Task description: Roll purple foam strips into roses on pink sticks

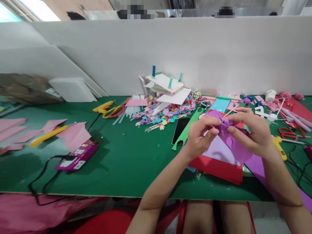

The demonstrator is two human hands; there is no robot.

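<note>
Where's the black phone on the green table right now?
In the head view, just right of centre, the black phone lies on the green table, left of the left hand and beside the green cutout strip.

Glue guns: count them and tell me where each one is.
2. One glue gun lies left of the colourful pile; the other glue gun lies just right of the right hand. Clutter may hide more.

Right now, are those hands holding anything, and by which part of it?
Purple paper: the left hand and right hand pinch its bunched upper end with their fingers; the rest spreads below.
</note>
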